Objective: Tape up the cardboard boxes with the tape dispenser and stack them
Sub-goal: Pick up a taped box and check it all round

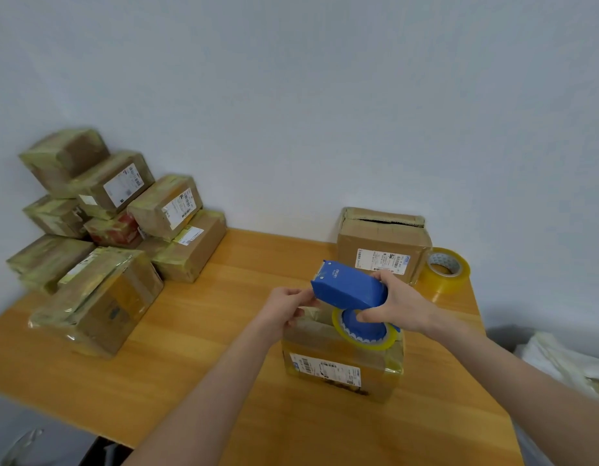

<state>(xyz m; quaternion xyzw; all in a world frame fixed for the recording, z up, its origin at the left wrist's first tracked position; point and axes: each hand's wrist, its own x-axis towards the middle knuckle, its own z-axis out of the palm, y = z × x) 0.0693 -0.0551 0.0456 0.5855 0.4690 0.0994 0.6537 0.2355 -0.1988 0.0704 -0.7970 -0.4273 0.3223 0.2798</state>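
Brown cardboard, heaped: a pile of taped boxes (106,230) is sitting at the left end of the wooden table (207,331), against the wall, several showing white labels.

Left hand (284,309): the fingers are curling in a narrow pinch at the lower left corner of the blue tape dispenser (347,289); whether a tape end is lying between them cannot be told.

The dispenser is being held tilted just above the near box (338,364), with its yellow tape roll (368,346) hanging down at the box top. The near box is standing at mid-table, a label facing the camera.

Right hand (402,304): it is gripping the dispenser's right end, fingers lying over the top and thumb pressing on the blue hub.

Behind, near the wall, a second box (382,243) is standing with its top flaps gaping. Just beside it on the right, a spare roll of yellowish tape (449,282) is resting at the table's far corner. At the right edge, off the table, pale bags (560,361) are lying.
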